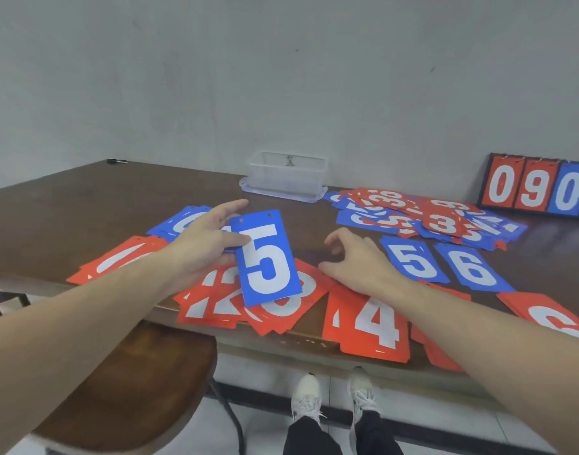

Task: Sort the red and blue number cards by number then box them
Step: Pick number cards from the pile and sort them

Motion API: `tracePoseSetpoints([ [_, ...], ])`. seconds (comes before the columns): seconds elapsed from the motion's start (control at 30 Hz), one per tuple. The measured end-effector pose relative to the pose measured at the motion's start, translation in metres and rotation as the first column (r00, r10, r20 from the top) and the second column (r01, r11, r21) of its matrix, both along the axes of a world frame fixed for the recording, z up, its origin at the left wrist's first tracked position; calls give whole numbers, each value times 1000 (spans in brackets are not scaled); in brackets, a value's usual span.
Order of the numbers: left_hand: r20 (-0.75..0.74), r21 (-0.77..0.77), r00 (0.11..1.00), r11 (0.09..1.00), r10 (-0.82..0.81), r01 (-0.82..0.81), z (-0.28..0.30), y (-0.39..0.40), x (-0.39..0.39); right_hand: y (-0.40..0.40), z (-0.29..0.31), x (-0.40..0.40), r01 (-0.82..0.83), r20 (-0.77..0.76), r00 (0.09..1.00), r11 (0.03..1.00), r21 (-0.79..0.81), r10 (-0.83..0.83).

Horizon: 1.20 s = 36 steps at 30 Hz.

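My left hand (206, 244) pinches a blue 5 card (265, 257) by its left edge, lifted over red cards showing 2 (215, 300) and a partly hidden digit. My right hand (353, 261) hovers loosely curled and holds nothing, above a red 4 pile (370, 326). A blue 5 card (412, 262) and a blue 6 card (471, 267) lie flat to its right. A mixed heap of red and blue cards (426, 218) sits further back. A clear plastic box (288, 174) stands at the far edge.
A scoreboard stand (537, 188) showing 0 9 0 leans against the wall at right. More red cards (117, 257) and blue cards (179, 221) lie at left, a red 6 (550, 316) at right. A wooden chair (133, 382) stands under the brown table (117, 198).
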<state>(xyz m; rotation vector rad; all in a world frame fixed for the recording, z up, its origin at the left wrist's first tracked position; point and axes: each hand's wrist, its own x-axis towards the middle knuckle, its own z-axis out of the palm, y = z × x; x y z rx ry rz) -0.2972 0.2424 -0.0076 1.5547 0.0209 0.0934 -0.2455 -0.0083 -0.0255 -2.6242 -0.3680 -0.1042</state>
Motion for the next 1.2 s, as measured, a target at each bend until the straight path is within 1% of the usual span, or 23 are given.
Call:
tracePoseSetpoints([
  [0.13,-26,7,996,997,-82,82,3,-27,7,-33,5,-2,-9,45,999,991,137,3],
  [0.27,-65,-10,982,984,-180,179,3,-67,15,-78,16,-10,37,66,997,985,171,-49],
  [0.43,-84,32,960,962,-268,272,3,-124,26,-137,17,-22,129,61,988,968,215,-145],
  [0.5,-101,8,948,953,-300,303,5,-149,27,-159,17,-27,158,64,983,966,203,-174],
  [0.57,-120,31,930,935,-348,353,3,-173,27,-177,17,-33,190,63,977,962,197,-205],
  [0.73,-190,208,882,860,-432,466,-5,-225,30,-213,15,-41,238,38,966,941,240,-254],
  [0.8,-191,342,881,812,-432,473,-6,-239,32,-223,12,-43,246,26,965,933,263,-262],
  [0.9,-143,571,901,710,-409,413,-12,-248,36,-233,8,-43,254,16,963,929,268,-268],
  [0.97,-98,714,907,607,-408,350,-17,-250,39,-238,6,-41,256,19,963,929,268,-270],
  [1.07,-41,862,909,446,-415,242,-24,-251,45,-242,3,-34,249,12,965,933,258,-261],
  [1.1,-13,892,913,407,-409,195,-26,-250,48,-243,2,-32,245,9,967,934,259,-256],
  [1.13,9,907,914,389,-406,164,-27,-249,52,-242,1,-29,238,10,968,935,263,-249],
  [1.2,42,888,906,431,-421,159,-28,-247,60,-241,1,-24,220,11,973,937,270,-232],
])
